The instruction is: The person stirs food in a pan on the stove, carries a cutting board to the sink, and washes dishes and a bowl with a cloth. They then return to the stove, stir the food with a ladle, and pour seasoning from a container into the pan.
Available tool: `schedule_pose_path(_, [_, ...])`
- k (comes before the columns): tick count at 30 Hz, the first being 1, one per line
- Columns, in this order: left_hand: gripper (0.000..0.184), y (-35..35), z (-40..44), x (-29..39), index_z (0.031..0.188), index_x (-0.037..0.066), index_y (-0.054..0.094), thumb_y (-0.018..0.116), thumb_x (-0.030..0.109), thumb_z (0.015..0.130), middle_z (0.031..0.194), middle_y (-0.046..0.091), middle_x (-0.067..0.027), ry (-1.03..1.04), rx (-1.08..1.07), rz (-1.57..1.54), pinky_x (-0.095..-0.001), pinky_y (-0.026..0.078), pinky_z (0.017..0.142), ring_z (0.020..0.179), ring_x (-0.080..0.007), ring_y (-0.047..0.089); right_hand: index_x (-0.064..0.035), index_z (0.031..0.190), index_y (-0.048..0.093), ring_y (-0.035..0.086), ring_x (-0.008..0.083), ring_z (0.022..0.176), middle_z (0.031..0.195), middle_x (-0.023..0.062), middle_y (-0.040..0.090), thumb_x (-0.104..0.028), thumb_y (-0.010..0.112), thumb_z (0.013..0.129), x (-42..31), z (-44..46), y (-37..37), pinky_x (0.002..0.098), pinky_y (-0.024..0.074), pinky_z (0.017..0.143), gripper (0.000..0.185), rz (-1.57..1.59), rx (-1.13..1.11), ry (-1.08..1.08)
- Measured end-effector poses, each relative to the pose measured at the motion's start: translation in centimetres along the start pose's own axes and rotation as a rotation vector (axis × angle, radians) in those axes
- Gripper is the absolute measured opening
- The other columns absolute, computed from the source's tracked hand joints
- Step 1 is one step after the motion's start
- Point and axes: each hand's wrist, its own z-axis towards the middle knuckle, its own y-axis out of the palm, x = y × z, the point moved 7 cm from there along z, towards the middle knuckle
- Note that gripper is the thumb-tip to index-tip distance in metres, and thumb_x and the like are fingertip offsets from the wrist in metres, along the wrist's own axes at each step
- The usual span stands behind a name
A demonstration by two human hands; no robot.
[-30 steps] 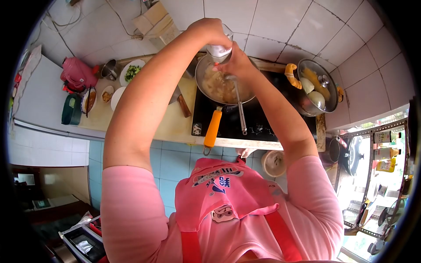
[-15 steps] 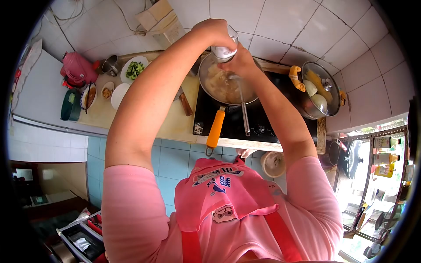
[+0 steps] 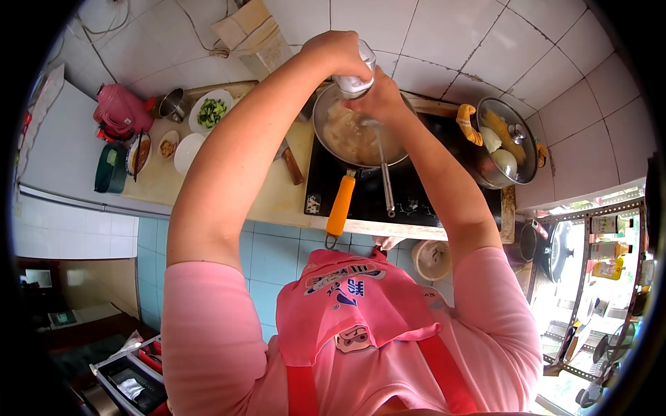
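Observation:
My left hand (image 3: 338, 54) is wrapped around a clear jar (image 3: 355, 84) with white contents, tilted above the pan. Right beside the jar's lower end is my right hand (image 3: 377, 99), its fingers closed; what they hold is hidden. Below both hands, the frying pan (image 3: 349, 144) contains pale pieces in a cloudy liquid. A metal ladle (image 3: 387, 182) rests in it, handle pointing toward me. The pan's orange handle (image 3: 340, 206) also points my way, over the front edge of the black cooktop (image 3: 423, 201).
At right stands a lidded glass-topped pot (image 3: 506, 149) with food inside and an orange cloth on its handle. A knife (image 3: 293, 166) lies left of the cooktop. Farther left are a plate of chopped greens (image 3: 211, 111), a white bowl (image 3: 187, 152) and a pink jug (image 3: 123, 109).
Both hands stay nearly in place over the pan. The jar seems slightly turned, showing more of its white contents. Pan and ladle look unchanged.

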Motion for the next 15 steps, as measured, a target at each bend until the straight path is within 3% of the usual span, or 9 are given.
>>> schedule_pose_path(5, [0.071,0.09,-0.08,0.1,0.111,-0.004,0.058,0.074,0.036,0.054,0.102,0.066,-0.0202,-0.005,0.011,-0.004,-0.0369,0.052,0.077,0.092,-0.0322,0.065,-0.0025,0.117,0.047,0.062,0.0312,0.105,0.108,0.017,0.065,-0.032,0.09,0.055,-0.02,-0.17,-0.61,0.0363,0.0478,0.091,0.081,-0.03,-0.022,0.045])
schedule_pose_path(7, [0.071,-0.13,-0.21,0.39,0.11,-0.003,0.058,0.074,0.036,0.054,0.102,0.066,-0.0199,0.008,0.024,0.032,-0.0371,0.052,0.077,0.092,-0.0322,0.065,-0.0003,0.12,0.046,0.056,0.0321,0.112,0.108,0.0157,0.064,-0.034,0.089,0.053,0.0,-0.12,-0.36,0.044,0.0294,0.108,0.086,0.0,-0.005,-0.021])
schedule_pose_path(8, [0.071,-0.23,-0.21,0.44,0.11,-0.003,0.058,0.074,0.036,0.054,0.102,0.066,-0.0199,0.008,0.024,0.031,-0.0371,0.052,0.077,0.092,-0.0322,0.065,-0.0003,0.12,0.046,0.056,0.0321,0.112,0.108,0.0157,0.064,-0.034,0.089,0.053,0.11,-0.09,-0.33,0.044,0.0294,0.108,0.086,0.0,-0.005,-0.021])
schedule_pose_path(10, [0.07,-0.3,-0.18,0.41,0.109,-0.003,0.058,0.073,0.036,0.053,0.102,0.066,-0.0196,-0.002,0.015,0.035,-0.0372,0.052,0.078,0.092,-0.0323,0.065,-0.0018,0.122,0.045,0.056,0.0314,0.114,0.111,0.0142,0.063,-0.035,0.089,0.054,-0.09,-0.07,-0.36,0.0485,0.0203,0.112,0.088,-0.051,0.008,-0.063])
schedule_pose_path(15, [0.069,-0.37,-0.07,0.48,0.109,-0.003,0.058,0.073,0.036,0.053,0.101,0.066,-0.0197,0.007,0.027,0.026,-0.0372,0.052,0.077,0.092,-0.0322,0.065,-0.0024,0.124,0.046,0.055,0.0307,0.115,0.116,0.0136,0.06,-0.037,0.088,0.054,-0.13,0.18,-0.55,0.0518,0.0178,0.113,0.088,-0.142,0.005,-0.065])
